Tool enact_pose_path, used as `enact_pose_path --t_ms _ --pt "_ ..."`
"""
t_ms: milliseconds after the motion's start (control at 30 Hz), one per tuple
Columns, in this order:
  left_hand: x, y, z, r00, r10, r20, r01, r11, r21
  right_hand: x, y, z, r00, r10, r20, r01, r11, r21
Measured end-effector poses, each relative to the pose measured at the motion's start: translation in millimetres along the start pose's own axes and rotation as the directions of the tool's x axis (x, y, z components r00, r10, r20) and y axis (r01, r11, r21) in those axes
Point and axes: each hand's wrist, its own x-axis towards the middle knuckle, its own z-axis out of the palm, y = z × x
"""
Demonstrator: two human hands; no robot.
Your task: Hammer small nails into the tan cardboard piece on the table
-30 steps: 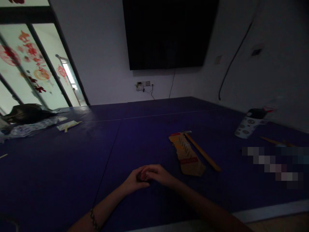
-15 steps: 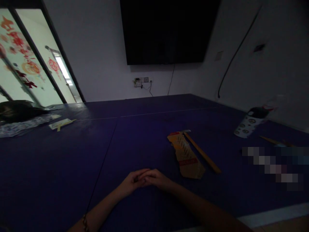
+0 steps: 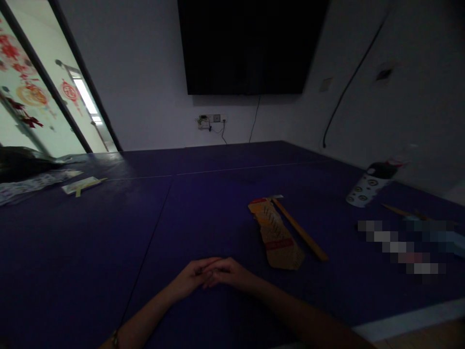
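Observation:
Near the front of the purple surface, my left hand (image 3: 192, 277) and my right hand (image 3: 230, 272) rest against each other, their fingers folded together. Both are closed, and I see no object in them. Just beyond my right hand lies a torn piece of brown cardboard (image 3: 278, 235) with red bands and a row of short dark slanted marks. Along its right side is a hammer (image 3: 301, 230) with a wooden handle, its small metal head at the far end. Neither hand touches the cardboard or the hammer.
A white patterned bottle (image 3: 366, 189) with a dark lid stands at the right, a pointed wooden stick (image 3: 395, 210) close by. Pixelated items lie nearer. At the far left are a small white tray (image 3: 82, 185) and a dark bag (image 3: 25, 162) on patterned cloth.
The whole view has shifted slightly, so things appear a little further left. My hands stay folded together, and the cardboard and hammer lie as before.

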Motion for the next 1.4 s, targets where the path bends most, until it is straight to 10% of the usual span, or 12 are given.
enact_pose_path --t_ms 1400 --pt "3.7 8.0 12.2 0.999 -0.017 0.049 0.026 0.979 -0.2 -6.2 -3.0 -3.4 1.0 0.006 0.021 -0.003 0.99 -0.143"
